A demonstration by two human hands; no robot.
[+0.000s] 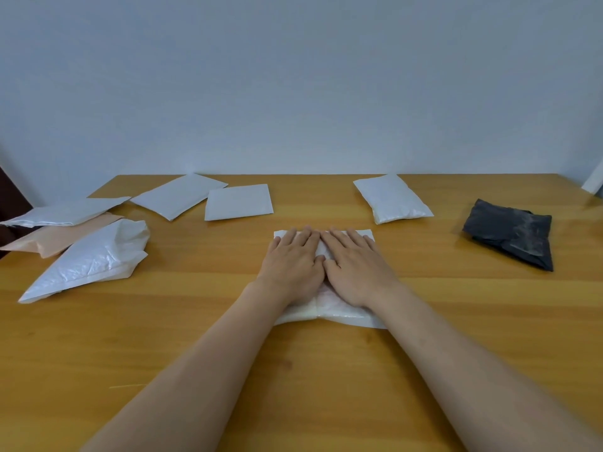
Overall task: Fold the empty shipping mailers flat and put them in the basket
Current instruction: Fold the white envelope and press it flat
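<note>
Centre mailer (pixel 346 316) lay mid-desk (pixel 195 353), left hand (pixel 290 262) and right hand (pixel 355 265) side by side on top of it, thumbs touching. Left pile (pixel 55 238) sat at the left edge, three mailers overlapping. Mailer pair (pixel 239 202) lay behind-left of centre, just beside each other. Back-right mailer (pixel 393 199) lay behind the hands; far-right mailer (pixel 510 233) well apart.

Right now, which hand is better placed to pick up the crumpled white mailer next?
Probably the left. The left hand lies on the side of the crumpled white mailer; the right hand would have to cross over it. Both hands press flat on the middle mailer.
</note>
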